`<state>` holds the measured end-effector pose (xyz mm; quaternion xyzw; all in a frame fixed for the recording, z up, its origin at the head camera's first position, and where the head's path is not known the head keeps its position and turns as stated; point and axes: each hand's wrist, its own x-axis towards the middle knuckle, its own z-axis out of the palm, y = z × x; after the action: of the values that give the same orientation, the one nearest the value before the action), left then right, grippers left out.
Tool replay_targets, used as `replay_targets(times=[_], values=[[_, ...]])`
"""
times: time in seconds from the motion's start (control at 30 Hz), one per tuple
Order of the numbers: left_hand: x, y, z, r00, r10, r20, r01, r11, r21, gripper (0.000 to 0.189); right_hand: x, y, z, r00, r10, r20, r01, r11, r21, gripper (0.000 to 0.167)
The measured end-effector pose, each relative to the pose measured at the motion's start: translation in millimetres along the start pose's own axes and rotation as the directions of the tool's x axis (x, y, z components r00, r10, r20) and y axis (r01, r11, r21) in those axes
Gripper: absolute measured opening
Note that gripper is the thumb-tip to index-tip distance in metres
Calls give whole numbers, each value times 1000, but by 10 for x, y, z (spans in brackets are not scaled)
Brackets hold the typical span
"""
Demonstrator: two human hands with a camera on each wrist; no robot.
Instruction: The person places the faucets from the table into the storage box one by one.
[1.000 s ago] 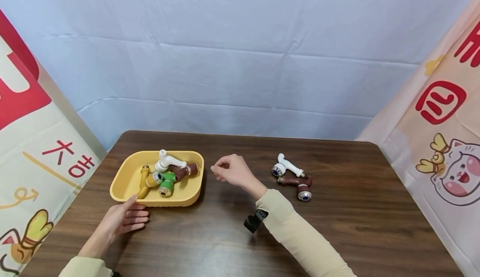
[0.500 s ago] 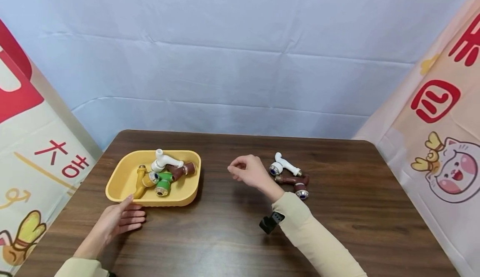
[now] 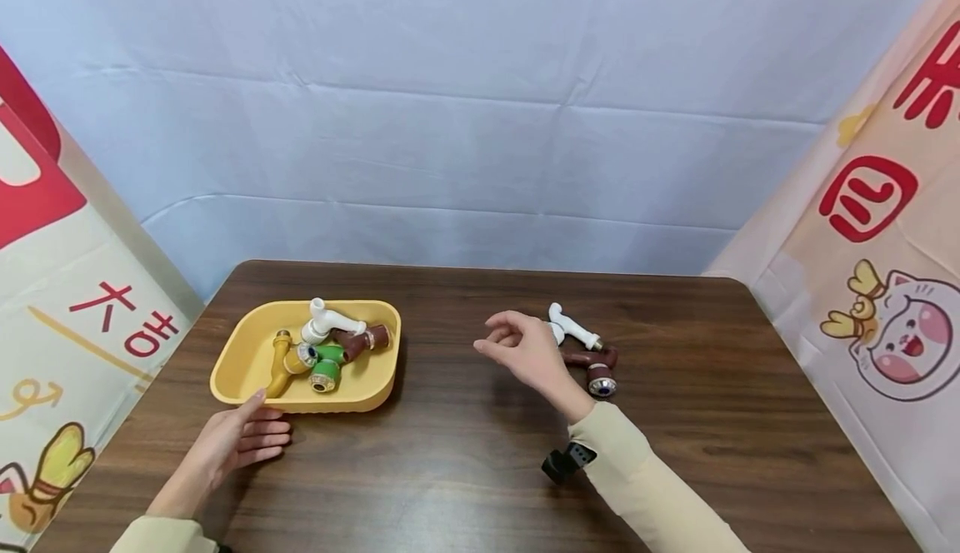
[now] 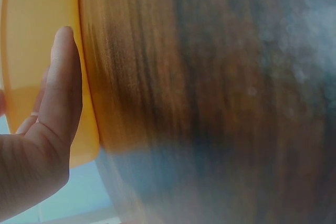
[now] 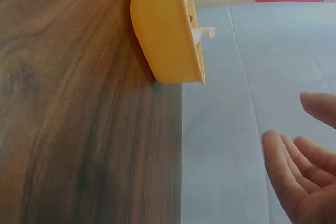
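The step in hand looks to be a reach for another tap; the right hand [image 3: 534, 357] hangs above the table [image 3: 450, 470] with fingers loosely bent, the thumb apart from them and nothing held; the left hand [image 3: 225, 445] lies against the near side of the yellow tray [image 3: 243, 361], thumb over its edge and fingers straight outside it, seemingly steadying it.

The next move would call for the right hand to go further right, lower and close round one tap, while the left keeps the tray from sliding.

Just to the right of the right hand lie the loose white tap [image 3: 573, 328], its knob partly hidden by that hand, and, nearer the person, the loose brown tap [image 3: 591, 358], glossy, its knob silver-ringed with a blue centre; whether the fingers touch either is hard to judge from the head view, though they appear free.

Ahead of the left hand, inside the tray, lie a yellow tap [image 3: 281, 370], a green tap [image 3: 327, 366], a second white tap [image 3: 333, 320] and a second brown tap [image 3: 367, 341]; they lie bunched together, mostly toward the side nearer the right hand.
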<state>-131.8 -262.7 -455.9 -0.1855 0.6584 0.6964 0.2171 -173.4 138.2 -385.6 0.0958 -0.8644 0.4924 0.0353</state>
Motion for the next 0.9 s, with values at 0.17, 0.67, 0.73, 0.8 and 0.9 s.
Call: replay_targets(times=[0.17, 0.67, 0.73, 0.8, 0.9], values=[[9, -6, -4, 1000, -2, -6, 2, 1000, -2, 58, -79, 54, -44, 996, -13, -87, 15, 1000, 19, 26], [14, 7, -3, 1000, -5, -12, 5, 1000, 6, 60, -244, 344, -171, 961, 3, -278, -15, 999, -41, 42], [15, 8, 0, 1000, -4, -14, 4, 1000, 5, 60, -265, 375, -185, 956, -4, -293, -9, 999, -44, 42], [17, 7, 1, 1000, -5, -18, 6, 1000, 4, 60, -284, 406, -203, 954, -3, -301, -12, 999, -49, 42], [16, 2, -1, 1000, -4, -8, 4, 1000, 3, 61, -317, 454, -237, 949, 8, -317, -34, 997, -75, 41]])
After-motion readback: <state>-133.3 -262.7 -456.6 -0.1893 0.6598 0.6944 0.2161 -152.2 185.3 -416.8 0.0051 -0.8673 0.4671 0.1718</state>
